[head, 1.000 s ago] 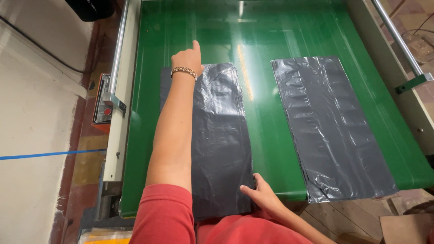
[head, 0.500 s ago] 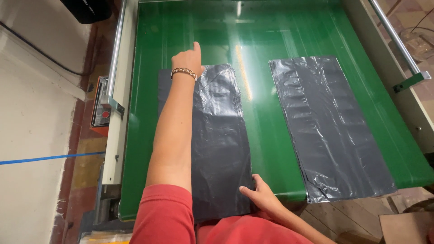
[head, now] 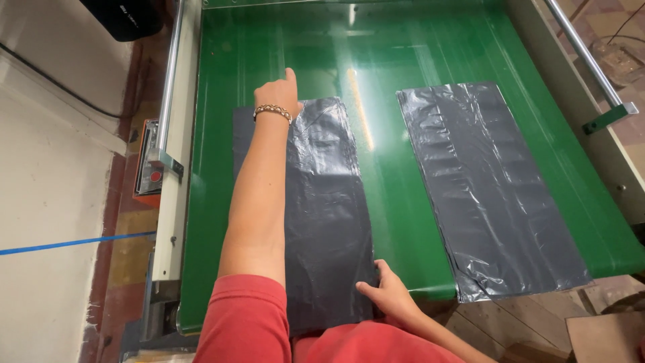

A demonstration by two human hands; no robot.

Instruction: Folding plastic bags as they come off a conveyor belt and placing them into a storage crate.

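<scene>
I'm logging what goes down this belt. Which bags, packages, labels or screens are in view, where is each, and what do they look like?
Left plastic bag: flat on the green belt, long, dark grey, left hand at its far end, right hand at its near edge.
Right plastic bag: flat, apart, same grey, near end overhanging.
No labels or screens are clear.

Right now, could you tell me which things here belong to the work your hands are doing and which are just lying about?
In hand:
- near grey plastic bag, flat on the green belt
- left hand pressing its far end
- right hand on its near edge

Lying about:
- second grey bag, untouched, to the right
- black object, far left
- blue tape line
</scene>
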